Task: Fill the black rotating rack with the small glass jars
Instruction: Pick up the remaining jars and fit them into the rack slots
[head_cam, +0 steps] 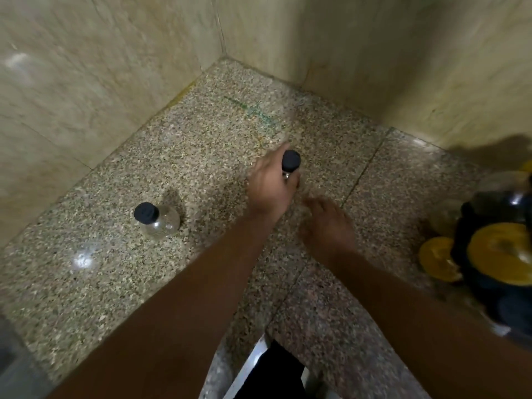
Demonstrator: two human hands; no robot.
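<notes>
My left hand (269, 187) is wrapped around a small glass jar with a black cap (291, 160), near the middle of the speckled granite counter (201, 156). My right hand (326, 223) hovers just below and to the right of it, blurred, fingers apart, holding nothing. A second small glass jar with a black cap (157, 220) stands alone on the counter to the left. The black rotating rack (501, 246) sits at the right edge, partly cut off, with yellow-lidded jars (501, 249) in it.
Beige marble walls (115, 67) close the counter in at the back and left, meeting in a corner. A darker granite slab (331, 326) forms the near edge, with a metal strip (247, 367) below it. A faint green mark (253, 110) crosses the counter.
</notes>
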